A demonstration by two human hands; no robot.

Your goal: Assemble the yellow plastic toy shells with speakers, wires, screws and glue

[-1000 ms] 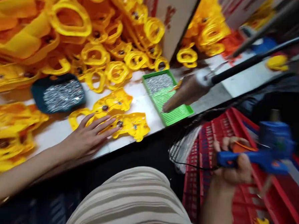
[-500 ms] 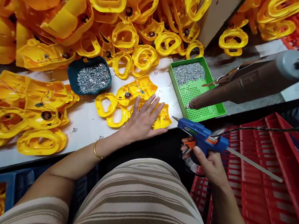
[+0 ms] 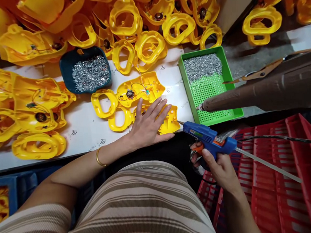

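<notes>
My left hand [image 3: 150, 125] lies spread over a yellow plastic housing [image 3: 172, 121] at the table's front edge, covering much of it. Just behind is another yellow shell [image 3: 151, 87] with a round speaker [image 3: 130, 93], thin wires and a small green circuit board [image 3: 147, 92]. Two yellow oval rings [image 3: 104, 103] sit left of my fingers. Wrapped in my right hand [image 3: 218, 165] is a blue glue gun [image 3: 201, 133], a finger by its orange trigger. Its nozzle points left, close to the housing's right end. A glue stick [image 3: 269, 165] sticks out behind.
A dark bin [image 3: 66, 73] and a green tray [image 3: 218, 118] hold small screws. A brown electric screwdriver [image 3: 237, 99] reaches over the tray from the right. Piled yellow parts [image 3: 46, 10] fill the back and left. Red crates [image 3: 267, 171] stand at right, a blue crate [image 3: 13, 192] at lower left.
The glue gun has come slightly left, its nozzle now nearer the housing under my left hand. My left hand stays spread over it. The camera view has shifted a little.
</notes>
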